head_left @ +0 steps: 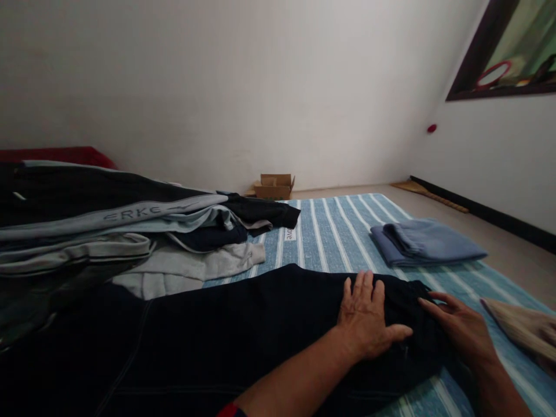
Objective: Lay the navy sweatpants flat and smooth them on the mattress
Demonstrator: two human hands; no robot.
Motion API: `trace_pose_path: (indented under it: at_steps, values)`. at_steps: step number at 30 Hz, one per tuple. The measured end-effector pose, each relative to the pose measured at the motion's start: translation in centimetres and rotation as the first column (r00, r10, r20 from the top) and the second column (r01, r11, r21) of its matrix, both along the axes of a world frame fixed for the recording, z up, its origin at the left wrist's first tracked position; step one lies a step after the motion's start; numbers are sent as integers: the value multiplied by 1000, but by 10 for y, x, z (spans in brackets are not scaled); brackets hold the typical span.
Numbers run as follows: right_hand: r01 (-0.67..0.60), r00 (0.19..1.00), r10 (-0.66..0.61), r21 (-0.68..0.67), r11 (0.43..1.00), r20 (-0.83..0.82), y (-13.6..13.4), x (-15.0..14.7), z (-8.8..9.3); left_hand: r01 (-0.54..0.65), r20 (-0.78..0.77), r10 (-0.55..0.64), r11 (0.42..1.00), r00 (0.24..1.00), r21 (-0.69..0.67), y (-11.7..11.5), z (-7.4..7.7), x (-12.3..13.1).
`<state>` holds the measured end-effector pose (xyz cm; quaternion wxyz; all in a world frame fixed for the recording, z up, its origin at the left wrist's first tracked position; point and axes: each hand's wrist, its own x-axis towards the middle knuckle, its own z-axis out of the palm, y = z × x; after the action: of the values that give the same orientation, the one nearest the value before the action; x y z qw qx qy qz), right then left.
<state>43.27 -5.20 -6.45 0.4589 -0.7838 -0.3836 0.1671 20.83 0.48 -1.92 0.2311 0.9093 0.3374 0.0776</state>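
Note:
A dark navy garment (243, 330) lies spread across the blue-and-white striped mat (334, 231). My left hand (367, 315) rests flat on the garment's right end, fingers stretched out and together. My right hand (460, 327) lies just to its right at the garment's edge, fingers extended and touching the cloth. Neither hand holds anything.
A heap of dark, grey and light-blue clothes (130, 231) is piled at the left. A folded blue garment (425, 243) sits on the mat at the back right. A tan object (521, 330) lies at the right edge. A small cardboard box (274, 186) stands by the wall.

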Motion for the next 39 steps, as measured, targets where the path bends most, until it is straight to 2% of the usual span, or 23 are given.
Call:
trace_pose_path:
  at_steps: [5, 12, 14, 16, 18, 19, 20, 21, 22, 24, 25, 29, 31, 35, 39]
  values:
    - [-25, 977, 10, -65, 998, -214, 3, -6, 7, 33, -122, -39, 998, 992, -56, 4, -17, 10]
    - [-51, 978, 47, -16, 999, -201, 4, -7, 6, 33, -169, -30, 999, 985, 13, 8, -22, 11]
    - [-48, 997, 42, -86, 995, -64, 2, -7, 10, 30, -164, -28, 999, 986, 14, 8, -22, 11]
    - [48, 981, -7, -209, 977, 192, 0, -13, 19, 27, -150, -26, 1000, 988, 3, 8, -23, 11]
    - [175, 879, -51, -222, 959, 474, 1, -27, 31, 27, -137, -28, 1000, 990, -9, 7, -24, 10]
    - [177, 825, -53, -169, 970, 563, 3, -38, 38, 28, -133, -30, 1000, 991, -12, 6, -24, 10]
    - [111, 794, -31, -94, 989, 607, 6, -49, 44, 31, -130, -33, 999, 991, -13, 6, -24, 9]
    - [-14, 787, 24, -22, 1000, 616, 10, -60, 47, 36, -125, -38, 999, 991, -16, 5, -24, 8]
    - [-164, 792, 111, 34, 986, 600, 15, -69, 49, 43, -118, -45, 999, 992, -22, 4, -24, 7]
    - [-402, 788, 300, 81, 912, 538, 25, -81, 41, 59, -92, -63, 997, 994, -43, 2, -24, 6]
    - [-463, 779, 371, 64, 884, 506, 29, -81, 32, 66, -80, -70, 996, 994, -57, 1, -25, 6]
    - [-464, 783, 470, -121, 877, 406, 38, -63, -15, 56, -29, -59, 995, 998, -84, -2, -27, 5]
    - [-470, 772, 496, -169, 866, 397, 37, -53, -31, 56, -5, -57, 994, 998, -89, -3, -27, 5]
    - [-482, 731, 525, -215, 849, 436, 35, -50, -38, 81, 20, -79, 987, 997, -140, -4, -21, -4]
    - [-459, 698, 514, -238, 856, 499, 35, -54, -34, 25, 4, -24, 996, 1000, -86, -3, -11, -40]
